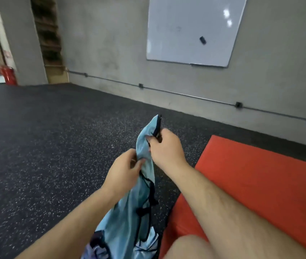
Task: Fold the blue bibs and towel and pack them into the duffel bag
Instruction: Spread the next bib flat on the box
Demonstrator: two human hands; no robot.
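Beside the knee hangs a limp, light blue bib — left hand pinches mid-edge, right hand grips its trimmed top.

Light blue bib of thin, smooth fabric with dark navy edging, held upright and gathered lengthwise between my hands. My right hand pinches it near the top, on the dark edging; above that grip the top corner stands up in a point. My left hand pinches the cloth lower down, on its left side. Below it the cloth hangs in loose folds, the navy trim looping along its right side, down to a crumpled pale blue heap at my lap; whether that heap is the same bib I cannot tell.
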